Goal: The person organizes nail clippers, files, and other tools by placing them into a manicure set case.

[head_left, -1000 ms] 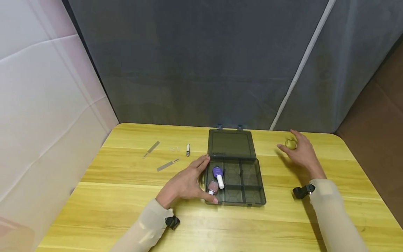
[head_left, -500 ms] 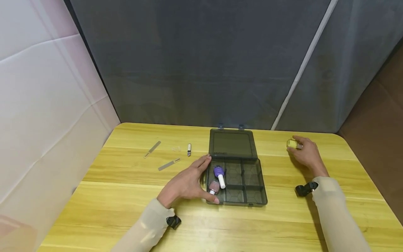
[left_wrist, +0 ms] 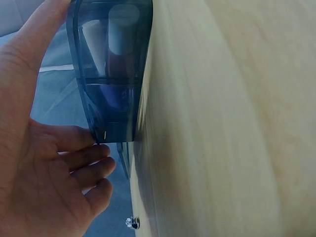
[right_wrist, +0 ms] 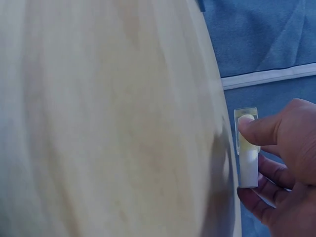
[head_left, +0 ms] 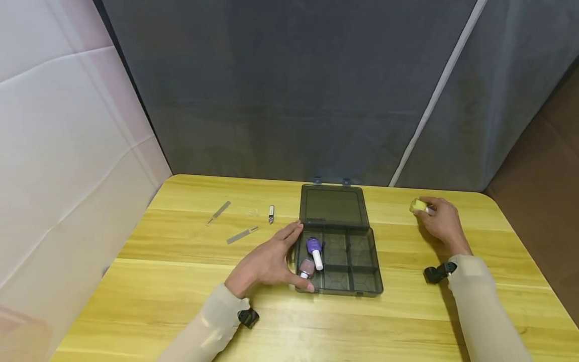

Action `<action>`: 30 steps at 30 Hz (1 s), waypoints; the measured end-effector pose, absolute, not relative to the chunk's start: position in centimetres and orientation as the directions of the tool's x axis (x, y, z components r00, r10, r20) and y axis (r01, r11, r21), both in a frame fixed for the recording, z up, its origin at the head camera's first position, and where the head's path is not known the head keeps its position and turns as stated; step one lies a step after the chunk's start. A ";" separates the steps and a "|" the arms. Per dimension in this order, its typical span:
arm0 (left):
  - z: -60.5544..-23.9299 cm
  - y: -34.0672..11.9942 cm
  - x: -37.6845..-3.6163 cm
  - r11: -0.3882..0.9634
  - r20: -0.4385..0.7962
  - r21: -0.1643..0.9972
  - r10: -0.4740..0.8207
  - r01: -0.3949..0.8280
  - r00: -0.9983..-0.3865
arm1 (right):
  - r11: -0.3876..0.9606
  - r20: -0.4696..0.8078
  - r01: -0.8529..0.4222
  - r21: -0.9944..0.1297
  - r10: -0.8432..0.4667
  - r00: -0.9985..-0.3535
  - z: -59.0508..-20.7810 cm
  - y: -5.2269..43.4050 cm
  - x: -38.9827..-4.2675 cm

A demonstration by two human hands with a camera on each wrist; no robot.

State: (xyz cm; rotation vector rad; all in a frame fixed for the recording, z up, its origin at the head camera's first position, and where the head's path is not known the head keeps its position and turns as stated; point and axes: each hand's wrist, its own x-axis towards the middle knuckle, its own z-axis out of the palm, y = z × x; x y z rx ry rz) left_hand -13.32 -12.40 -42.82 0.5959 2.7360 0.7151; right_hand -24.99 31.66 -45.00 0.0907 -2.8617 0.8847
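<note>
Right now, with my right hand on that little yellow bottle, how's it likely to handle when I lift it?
The yellow bottle looks small beside the right hand, so it is probably light. Its clear body in the right wrist view suggests glass, so likely hard, smooth and breakable if dropped. It seems narrow with a long white cap, so it may tip if set down carelessly.

A yellow wooden table (head_left: 181, 281) with rounded corners and visible grain stood against a dark grey fabric backdrop (head_left: 289, 100), which hung in soft folds behind it. A white strip (head_left: 434, 95) ran diagonally down that fabric. On the left rose a white creased cloth panel (head_left: 59, 151). At the right edge showed a brown floor (head_left: 547, 166). Light was even and soft.
</note>
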 end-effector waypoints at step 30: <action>-43.0 -12.4 -13.5 0.797 -0.142 0.516 0.442 0.315 -0.886 | 0.761 0.243 -0.217 -0.612 -0.081 -0.967 -42.4 26.1 -23.2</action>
